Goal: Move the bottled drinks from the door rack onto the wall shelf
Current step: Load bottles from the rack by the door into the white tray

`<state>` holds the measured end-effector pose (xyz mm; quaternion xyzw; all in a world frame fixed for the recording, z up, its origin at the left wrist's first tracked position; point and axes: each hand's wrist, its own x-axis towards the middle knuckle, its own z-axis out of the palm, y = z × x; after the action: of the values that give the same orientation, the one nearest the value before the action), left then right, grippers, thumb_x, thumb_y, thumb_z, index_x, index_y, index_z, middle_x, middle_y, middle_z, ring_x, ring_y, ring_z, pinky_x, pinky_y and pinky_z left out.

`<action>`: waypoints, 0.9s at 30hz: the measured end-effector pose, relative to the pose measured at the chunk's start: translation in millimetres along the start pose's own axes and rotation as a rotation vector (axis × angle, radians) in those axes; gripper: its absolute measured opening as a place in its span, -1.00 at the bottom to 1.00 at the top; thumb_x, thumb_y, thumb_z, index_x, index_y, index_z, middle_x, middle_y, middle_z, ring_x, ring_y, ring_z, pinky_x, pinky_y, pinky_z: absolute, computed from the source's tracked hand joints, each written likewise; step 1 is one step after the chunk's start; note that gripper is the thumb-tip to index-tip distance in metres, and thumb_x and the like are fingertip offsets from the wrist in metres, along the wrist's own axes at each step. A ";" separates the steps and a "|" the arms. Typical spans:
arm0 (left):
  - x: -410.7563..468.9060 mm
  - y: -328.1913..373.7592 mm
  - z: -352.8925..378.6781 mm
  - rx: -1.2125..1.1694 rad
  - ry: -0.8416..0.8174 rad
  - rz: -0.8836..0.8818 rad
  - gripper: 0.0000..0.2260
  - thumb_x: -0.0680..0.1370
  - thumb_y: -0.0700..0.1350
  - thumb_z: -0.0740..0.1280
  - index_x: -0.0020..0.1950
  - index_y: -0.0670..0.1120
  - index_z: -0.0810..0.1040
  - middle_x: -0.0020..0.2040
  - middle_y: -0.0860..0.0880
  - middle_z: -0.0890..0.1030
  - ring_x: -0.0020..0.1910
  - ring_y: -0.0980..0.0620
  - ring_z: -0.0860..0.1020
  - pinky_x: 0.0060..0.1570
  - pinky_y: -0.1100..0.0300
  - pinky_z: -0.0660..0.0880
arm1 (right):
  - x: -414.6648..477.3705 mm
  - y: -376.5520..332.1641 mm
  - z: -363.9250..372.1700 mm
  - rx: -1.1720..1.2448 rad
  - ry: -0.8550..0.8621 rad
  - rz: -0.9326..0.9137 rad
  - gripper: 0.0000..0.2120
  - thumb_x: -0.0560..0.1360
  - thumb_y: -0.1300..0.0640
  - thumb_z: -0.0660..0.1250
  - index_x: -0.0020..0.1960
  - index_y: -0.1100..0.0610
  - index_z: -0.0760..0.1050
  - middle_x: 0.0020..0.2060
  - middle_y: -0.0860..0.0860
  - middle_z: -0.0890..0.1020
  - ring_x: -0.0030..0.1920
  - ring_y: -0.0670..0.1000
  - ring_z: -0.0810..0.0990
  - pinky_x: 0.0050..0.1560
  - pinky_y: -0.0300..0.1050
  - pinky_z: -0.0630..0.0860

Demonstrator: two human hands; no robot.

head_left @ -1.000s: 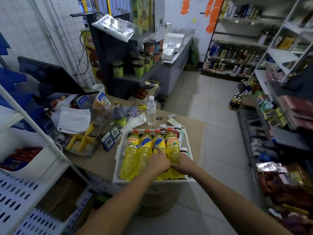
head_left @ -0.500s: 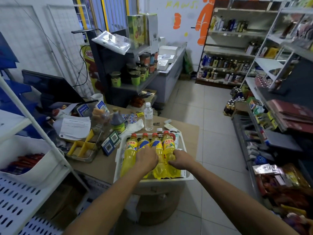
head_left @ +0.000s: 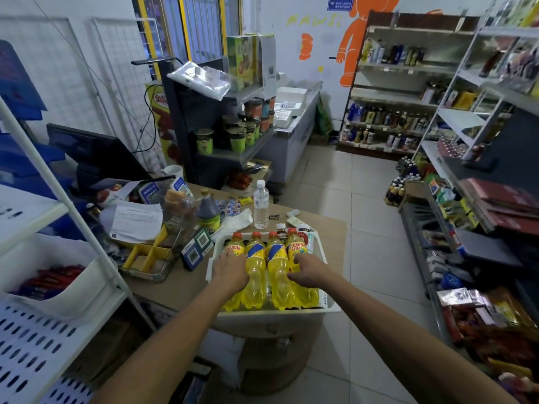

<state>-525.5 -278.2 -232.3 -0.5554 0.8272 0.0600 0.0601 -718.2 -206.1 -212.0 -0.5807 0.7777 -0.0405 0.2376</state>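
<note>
L hand grips leftmost yellow bottle, R hand grips rightmost yellow bottle, both in white tray.

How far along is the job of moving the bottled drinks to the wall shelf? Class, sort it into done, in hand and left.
Done: nothing visible; the four yellow bottles lie in the white rack. In hand: the left hand grips the leftmost yellow bottle, and the right hand grips the rightmost yellow bottle. Left: lifting and shelving all four, including the two middle bottles.
</note>
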 end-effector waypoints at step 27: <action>64.9 -40.9 39.5 -0.308 0.053 -0.273 -0.59 0.65 0.09 0.06 0.33 -0.18 0.37 0.24 -0.30 0.49 0.21 -0.31 0.47 0.11 -0.09 0.44 | 114.0 66.2 6.5 0.171 0.185 0.045 -0.68 0.64 -0.03 0.10 0.14 0.19 0.45 0.07 0.17 0.59 0.03 0.19 0.56 -0.06 -0.03 0.42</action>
<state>-510.7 -346.2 -283.4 -0.6665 0.7265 0.1623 -0.0398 -798.3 -288.5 -277.0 -0.5345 0.8028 -0.1547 0.2144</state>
